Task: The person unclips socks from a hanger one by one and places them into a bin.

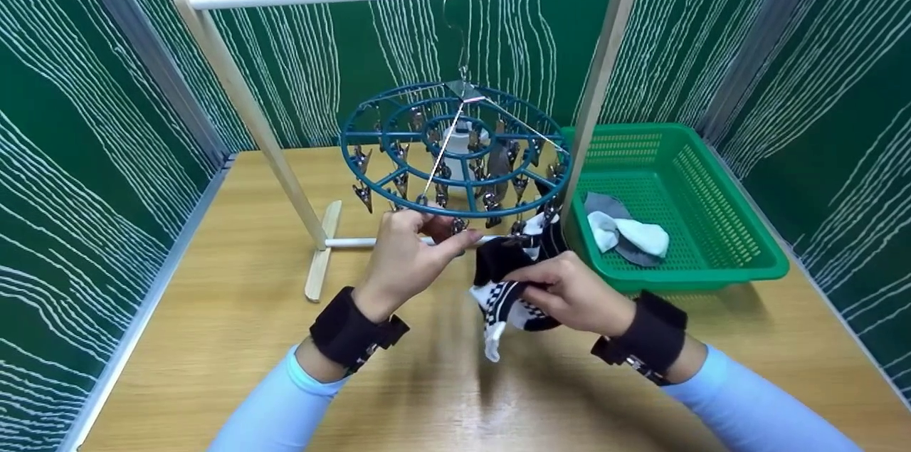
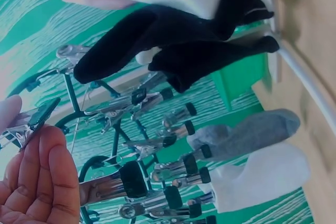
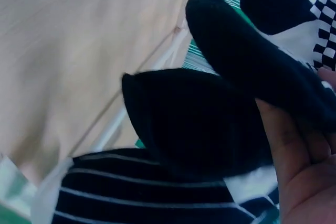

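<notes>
Sleeved forearms fill the near edge. I have my right hand (image 1: pixel 569 292) gripping a black-and-white checked sock (image 1: pixel 507 281) just under the rack's (image 1: pixel 455 149) front rim, above the worktop (image 1: pixel 213 338). My left hand (image 1: pixel 406 253) pinches one clip (image 2: pixel 34 121) open. I judge nothing is hung: every clip looks bare, and two socks wait in the basket (image 1: pixel 712 238).
</notes>
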Tool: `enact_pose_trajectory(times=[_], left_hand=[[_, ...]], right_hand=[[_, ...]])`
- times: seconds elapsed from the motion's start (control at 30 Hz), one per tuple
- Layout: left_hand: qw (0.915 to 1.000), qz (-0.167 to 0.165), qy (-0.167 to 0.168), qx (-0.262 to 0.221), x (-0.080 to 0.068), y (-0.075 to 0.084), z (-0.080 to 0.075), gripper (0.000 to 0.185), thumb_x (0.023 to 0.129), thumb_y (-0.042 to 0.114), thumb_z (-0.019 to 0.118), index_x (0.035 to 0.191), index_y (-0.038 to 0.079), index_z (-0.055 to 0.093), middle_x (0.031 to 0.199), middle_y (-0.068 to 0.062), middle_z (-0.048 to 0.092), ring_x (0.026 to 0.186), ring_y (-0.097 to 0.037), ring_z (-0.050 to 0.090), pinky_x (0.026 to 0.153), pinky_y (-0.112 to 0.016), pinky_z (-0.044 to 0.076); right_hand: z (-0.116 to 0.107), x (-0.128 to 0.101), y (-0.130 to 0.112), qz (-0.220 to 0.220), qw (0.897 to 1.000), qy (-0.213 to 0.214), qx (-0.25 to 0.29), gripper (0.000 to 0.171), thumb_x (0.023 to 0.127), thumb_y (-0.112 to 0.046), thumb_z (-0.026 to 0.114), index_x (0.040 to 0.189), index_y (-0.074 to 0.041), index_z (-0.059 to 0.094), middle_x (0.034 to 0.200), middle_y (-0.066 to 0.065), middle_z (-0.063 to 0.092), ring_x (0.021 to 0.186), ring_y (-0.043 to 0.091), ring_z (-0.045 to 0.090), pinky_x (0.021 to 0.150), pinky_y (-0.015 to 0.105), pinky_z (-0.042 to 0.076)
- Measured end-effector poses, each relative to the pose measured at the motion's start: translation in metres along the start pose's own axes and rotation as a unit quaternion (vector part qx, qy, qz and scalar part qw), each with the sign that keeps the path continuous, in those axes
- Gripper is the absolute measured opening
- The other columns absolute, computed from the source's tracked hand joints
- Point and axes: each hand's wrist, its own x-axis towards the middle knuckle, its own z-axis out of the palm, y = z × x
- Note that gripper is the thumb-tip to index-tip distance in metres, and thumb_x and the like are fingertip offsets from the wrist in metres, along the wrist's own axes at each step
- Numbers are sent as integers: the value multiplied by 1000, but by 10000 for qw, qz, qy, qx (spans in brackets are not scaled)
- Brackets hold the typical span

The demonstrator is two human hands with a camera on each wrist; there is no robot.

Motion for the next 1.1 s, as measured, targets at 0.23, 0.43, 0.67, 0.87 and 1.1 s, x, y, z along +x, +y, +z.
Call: enact_pose_trajectory(times=[0.23,0.43,0.67,0.87,1.1], left_hand=[[9999,-37,118,16,-1,0,0,17,88,16,92,91,2,83,80,-8,80,70,-17,71,69,-22,57],[9998,-70,160,9,-1,0,0,17,88,16,92,91,2,83,81,-8,80,71,-18,71,69,-22,56],[9994,-191,254,-164,-1,-3,0,14,90,14,90,93,2,83,85,-9,80,72,-16,72,67,-22,55],[9992,-229,302,-160,-1,-5,0,15,92,16,89,92,3,81,85,-9,79,71,-14,68,65,-24,55],[9991,-298,239,-172,-1,-5,0,18,93,18,89,92,2,80,84,-9,78,71,-15,67,68,-24,55]], right_hand=[[-30,-3,-13,300,9995,102,-8,31,90,19,65,116,8,79,93,16,82,63,1,60,54,17,51],[-55,-7,-20,564,9978,339,37,28,93,17,66,115,7,80,89,12,81,60,-4,53,49,17,46],[-84,-10,-20,404,9949,901,-216,27,88,21,65,108,11,80,83,16,80,60,-3,60,47,15,48],[-116,-7,-18,874,9847,1434,-467,30,86,25,64,106,9,81,92,-9,82,70,-2,73,58,15,59],[-148,-6,-1,1774,9647,1748,-853,21,95,14,68,109,6,82,91,-20,78,72,-5,72,62,12,59]])
